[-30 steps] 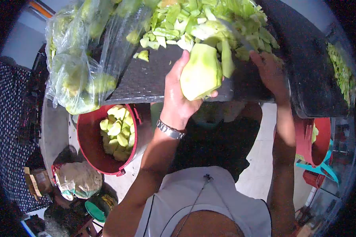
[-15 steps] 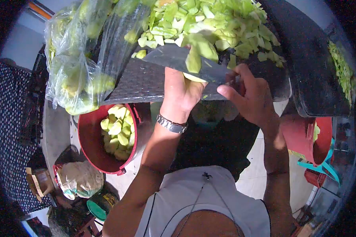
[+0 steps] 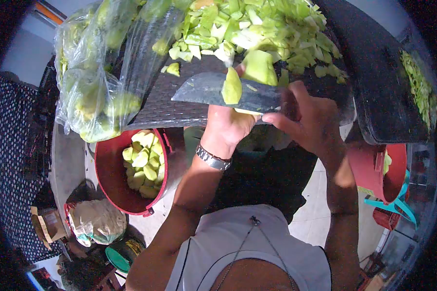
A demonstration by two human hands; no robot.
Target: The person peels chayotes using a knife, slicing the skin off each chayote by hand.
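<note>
My right hand [image 3: 310, 122] grips the handle end of a large, broad-bladed knife [image 3: 198, 89], its fingers closed. The dark blade lies across in front of my left hand [image 3: 226, 127], which wears a metal watch band. That hand is wrapped round a pale green fruit [image 3: 260, 68], partly hidden behind the blade. A thin green slice [image 3: 232, 88] clings to the blade's face. Beyond the hands, a heap of green peelings [image 3: 267, 26] covers the far part of the dark woven tabletop [image 3: 167, 104].
Clear plastic bags of green fruit [image 3: 90, 92] lie at the left of the table. Below stands a red bucket [image 3: 104, 179] with peeled pieces [image 3: 148, 162]. At right are a black chair-like surface [image 3: 378, 87], more peelings [image 3: 417, 87] and another red bucket [image 3: 369, 169].
The knife and both hands have dropped slightly toward my body. The slice on the blade now sits more upright and further left, and more of the held fruit shows above the blade.
</note>
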